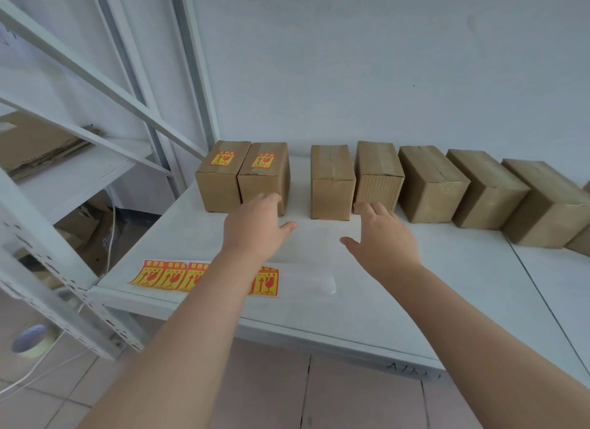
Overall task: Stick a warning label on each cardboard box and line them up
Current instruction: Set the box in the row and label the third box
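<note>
Both hands reach over the white counter (447, 285), fingers spread and holding nothing. Just beyond the left hand (255, 227) fingers stand two labelled boxes (242, 176), touching each other, each with a red-and-yellow sticker on its taped top. Past the right hand (383, 233) fingers runs the row of plain brown corrugated boxes (431, 185), the nearest one (332, 182) between both hands, with a gap separating it from the labelled pair. Nearer the body than the left fingers, the label strip (166, 275) lies flat by the counter's front edge, partly under the forearm. White metal shelving (64, 160) stands left of the left hand.
</note>
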